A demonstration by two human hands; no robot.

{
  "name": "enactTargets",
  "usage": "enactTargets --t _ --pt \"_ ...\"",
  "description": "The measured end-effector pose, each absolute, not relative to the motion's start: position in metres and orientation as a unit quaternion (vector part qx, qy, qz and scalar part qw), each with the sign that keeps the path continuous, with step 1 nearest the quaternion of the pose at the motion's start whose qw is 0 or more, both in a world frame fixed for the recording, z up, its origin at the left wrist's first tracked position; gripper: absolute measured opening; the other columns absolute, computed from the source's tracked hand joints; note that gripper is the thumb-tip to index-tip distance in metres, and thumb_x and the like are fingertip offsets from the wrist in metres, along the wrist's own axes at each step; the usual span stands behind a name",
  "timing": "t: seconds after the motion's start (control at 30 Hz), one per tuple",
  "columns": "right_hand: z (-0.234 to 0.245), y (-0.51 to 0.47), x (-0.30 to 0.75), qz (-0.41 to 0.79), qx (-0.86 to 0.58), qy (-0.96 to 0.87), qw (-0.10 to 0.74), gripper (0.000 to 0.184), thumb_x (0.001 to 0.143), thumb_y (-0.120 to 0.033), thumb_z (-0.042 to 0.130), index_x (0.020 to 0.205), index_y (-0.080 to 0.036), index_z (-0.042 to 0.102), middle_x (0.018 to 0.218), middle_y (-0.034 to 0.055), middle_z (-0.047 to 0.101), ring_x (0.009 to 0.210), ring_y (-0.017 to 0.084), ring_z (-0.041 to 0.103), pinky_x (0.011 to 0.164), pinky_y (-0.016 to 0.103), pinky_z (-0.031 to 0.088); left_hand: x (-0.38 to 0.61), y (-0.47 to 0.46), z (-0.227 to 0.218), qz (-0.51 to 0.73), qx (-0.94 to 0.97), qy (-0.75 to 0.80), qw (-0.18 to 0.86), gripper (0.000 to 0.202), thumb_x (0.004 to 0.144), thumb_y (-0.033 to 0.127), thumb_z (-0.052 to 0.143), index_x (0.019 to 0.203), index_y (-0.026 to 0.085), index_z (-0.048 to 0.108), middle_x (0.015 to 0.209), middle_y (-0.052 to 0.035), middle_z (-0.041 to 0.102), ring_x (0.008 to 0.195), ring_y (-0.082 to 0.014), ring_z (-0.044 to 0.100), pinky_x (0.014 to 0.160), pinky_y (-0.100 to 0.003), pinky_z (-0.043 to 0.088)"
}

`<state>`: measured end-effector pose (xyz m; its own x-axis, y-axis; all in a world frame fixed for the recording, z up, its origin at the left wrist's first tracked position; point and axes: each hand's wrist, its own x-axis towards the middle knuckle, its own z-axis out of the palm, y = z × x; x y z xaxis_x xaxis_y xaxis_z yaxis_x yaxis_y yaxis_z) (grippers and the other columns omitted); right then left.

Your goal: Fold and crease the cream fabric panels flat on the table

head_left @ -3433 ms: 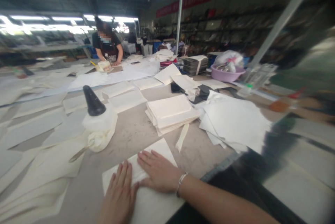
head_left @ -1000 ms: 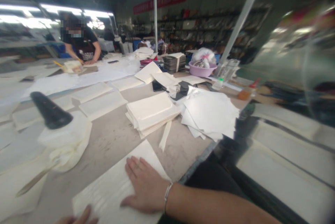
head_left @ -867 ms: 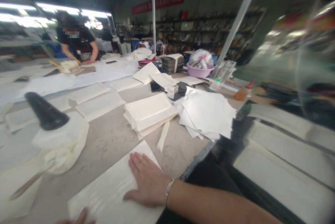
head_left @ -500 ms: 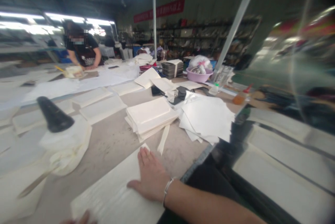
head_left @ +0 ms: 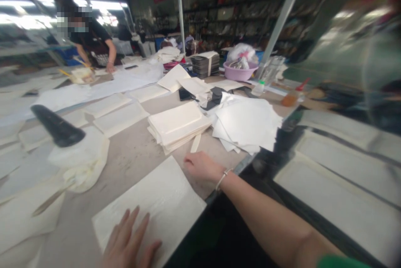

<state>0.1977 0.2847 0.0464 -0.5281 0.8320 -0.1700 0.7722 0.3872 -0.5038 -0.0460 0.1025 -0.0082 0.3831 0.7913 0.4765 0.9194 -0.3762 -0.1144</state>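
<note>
A cream rectangular sheet [head_left: 169, 192] with a slightly shiny surface lies at the near edge of the table. My left hand [head_left: 130, 238] rests on its lower left part, fingers spread and flat. Just past the sheet's right corner, my right hand [head_left: 202, 165], with a bracelet at the wrist, is closed over the near end of a flat cream bone folder [head_left: 195, 144]. The folder's far end points at a stack of cream panels [head_left: 178, 121]. The hand hides its near end.
White sheets [head_left: 247, 121] lie in a loose pile on the right. At left, a black-handled tool [head_left: 58, 126] stands beside a glue-smeared brush [head_left: 48, 202]. Cream panels [head_left: 332, 201] lie beyond the table's right edge. A co-worker [head_left: 94, 42] works across the table.
My right hand has lifted off the sheet and moved right to the bone folder, its fingers closing. My left hand has come further into view, onto the sheet. The view has tilted down.
</note>
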Motion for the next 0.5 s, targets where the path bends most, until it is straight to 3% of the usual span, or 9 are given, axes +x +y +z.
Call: enactTargets --t 0.2,0.3,0.5 --pt "0.044 0.28 0.214 0.347 -0.451 -0.822 0.023 0.021 0.08 -0.012 0.048 0.076 -0.015 0.068 0.068 0.003 0.068 0.07 0.015 0.062 0.061 0.021 0.039 0.058 0.12 0.001 -0.094 -0.831 -0.528 0.147 0.063 0.076 0.054 0.057 0.12 0.008 0.055 0.125 -0.0229 0.055 0.11 -0.0386 0.056 0.079 -0.046 0.056" --pt "0.044 0.28 0.221 0.378 -0.438 -0.815 0.026 0.021 0.079 -0.012 0.049 0.077 -0.016 0.069 0.065 0.0011 0.068 0.067 0.014 0.063 0.06 0.019 0.04 0.077 0.132 -0.006 -0.048 -0.811 -0.571 0.12 0.055 0.075 0.043 0.061 0.115 0.006 0.059 0.119 -0.0226 0.059 0.109 -0.0372 0.057 0.083 -0.043 0.055" --pt "0.034 0.284 0.236 0.416 -0.416 -0.807 0.055 0.022 0.078 -0.012 0.051 0.087 -0.016 0.07 0.069 0.0 0.07 0.074 0.013 0.064 0.063 0.018 0.041 0.077 0.141 -0.003 -0.051 -0.828 -0.541 0.14 0.038 0.083 0.031 0.048 0.108 0.006 0.062 0.114 -0.0221 0.062 0.103 -0.0327 0.061 0.078 -0.037 0.057"
